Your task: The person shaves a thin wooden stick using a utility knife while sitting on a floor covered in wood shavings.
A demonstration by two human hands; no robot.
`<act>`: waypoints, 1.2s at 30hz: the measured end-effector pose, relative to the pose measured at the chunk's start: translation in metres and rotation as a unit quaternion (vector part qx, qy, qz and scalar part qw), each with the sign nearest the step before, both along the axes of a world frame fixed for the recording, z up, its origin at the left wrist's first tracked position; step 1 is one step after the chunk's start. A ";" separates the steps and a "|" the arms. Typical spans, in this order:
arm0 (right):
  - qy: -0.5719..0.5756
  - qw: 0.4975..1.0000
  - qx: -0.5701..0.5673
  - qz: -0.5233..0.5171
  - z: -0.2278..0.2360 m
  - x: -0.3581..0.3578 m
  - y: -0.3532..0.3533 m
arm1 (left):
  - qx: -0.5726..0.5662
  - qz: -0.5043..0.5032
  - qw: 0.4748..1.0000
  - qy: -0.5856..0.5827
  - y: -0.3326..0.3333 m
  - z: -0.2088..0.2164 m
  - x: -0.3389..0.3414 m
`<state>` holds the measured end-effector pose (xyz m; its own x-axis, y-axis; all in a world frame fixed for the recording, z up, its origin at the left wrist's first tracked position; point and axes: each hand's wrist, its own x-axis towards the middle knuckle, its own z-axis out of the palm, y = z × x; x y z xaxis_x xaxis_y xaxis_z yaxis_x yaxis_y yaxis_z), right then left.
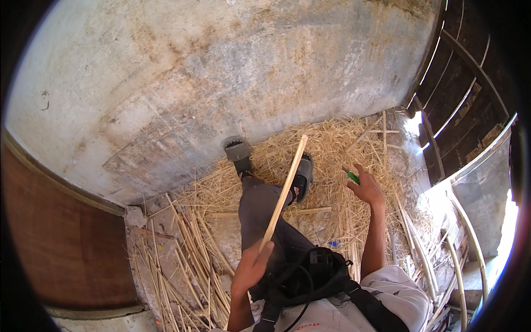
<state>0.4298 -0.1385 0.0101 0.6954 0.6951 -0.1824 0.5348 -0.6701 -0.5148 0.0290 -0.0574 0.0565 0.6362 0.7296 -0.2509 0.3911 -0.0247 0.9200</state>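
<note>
My left hand (253,268) is closed around the lower end of a long, pale split-wood or bamboo strip (285,191). The strip slants up and to the right, passing over my legs, with its far end in the air near my shoes. Off to the right, my right hand (367,185) grips a small green-handled knife (353,177), its short dark tip pointing up and left. Knife and strip are well apart. Under both lies a thick bed of pale curled shavings (332,141).
A stained plaster wall (249,72) rises ahead. Loose strips (182,271) lie in a heap at lower left, beside a brown wooden panel (66,232). Long poles (459,276) lean at right, below dark slatted boards (464,99). A black bag (310,276) sits at my waist.
</note>
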 end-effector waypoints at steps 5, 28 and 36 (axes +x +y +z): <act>0.045 0.989 0.133 0.043 0.047 -0.033 0.011 | 0.024 0.002 1.000 0.008 0.001 0.013 0.011; -0.102 0.824 0.420 0.365 0.069 -0.143 0.030 | 0.063 0.091 0.989 -0.095 -0.002 0.041 0.035; -0.159 0.821 0.421 0.351 0.074 -0.145 0.029 | 0.049 0.062 0.993 -0.093 -0.008 0.031 0.034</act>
